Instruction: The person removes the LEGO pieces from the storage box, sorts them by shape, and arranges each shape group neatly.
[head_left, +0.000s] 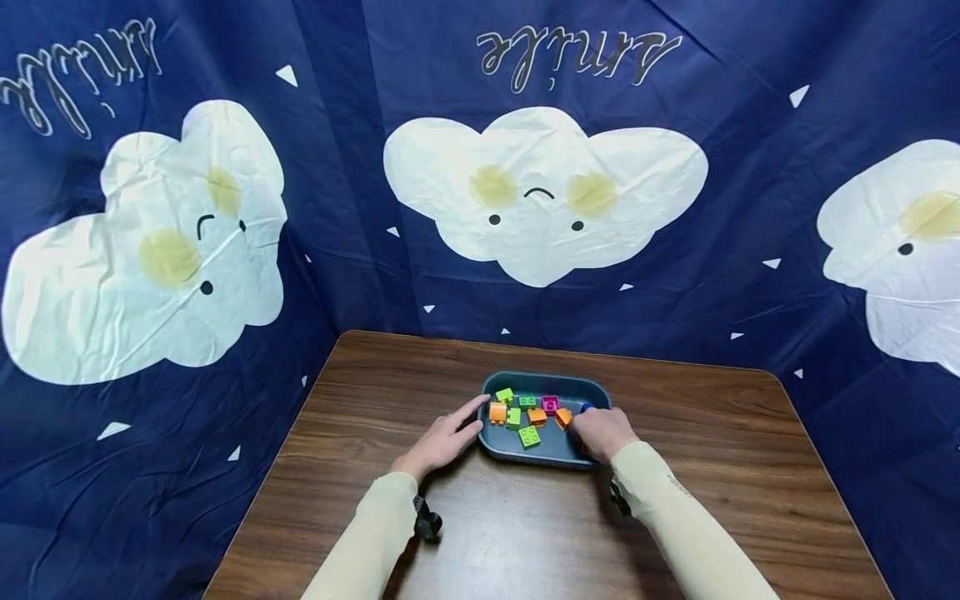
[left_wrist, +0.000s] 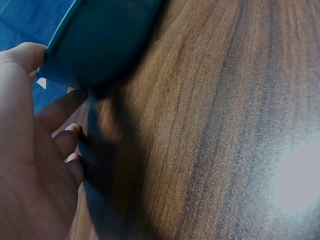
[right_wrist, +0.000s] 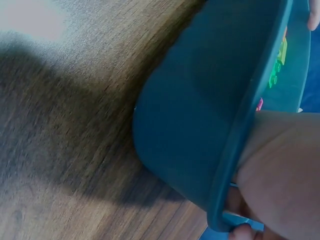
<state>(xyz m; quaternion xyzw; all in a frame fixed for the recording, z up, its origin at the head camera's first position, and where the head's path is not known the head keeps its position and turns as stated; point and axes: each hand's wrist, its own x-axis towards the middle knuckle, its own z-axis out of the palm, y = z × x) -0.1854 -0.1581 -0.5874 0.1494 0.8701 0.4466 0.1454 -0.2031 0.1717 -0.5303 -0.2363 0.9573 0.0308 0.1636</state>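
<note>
Your left hand (head_left: pixel 442 439) lies against the left rim of the dark teal plastic tray (head_left: pixel 501 447), which sits toward the far middle of the brown wood-grain table (head_left: pixel 360 417); the fingers are stretched out, the fingertips resting on the rim beside an orange toy brick (head_left: pixel 497 412). Your right hand (head_left: pixel 602 432) reaches over the tray's right end, knuckles up, and from the head view you cannot tell whether its fingers are closed on anything, though a small blue brick (head_left: pixel 586 407) shows just beyond them. The right wrist view shows only the tray's outer wall with the hand against the rim. Inside the tray lie loose bricks: a green studded one (head_left: pixel 528 437) near the front edge, a magenta one (head_left: pixel 550 404) toward the back wall, and other green and orange pieces between. To do this well, I would judge that you should keep the left hand flat and steady on the rim so the tray does not slide, and bring the right fingers down on one brick only, clear of its neighbours. The dark blue cloth backdrop (head_left: pixel 750 208) carries white clouds and the script word "smile", printed upside down.
</note>
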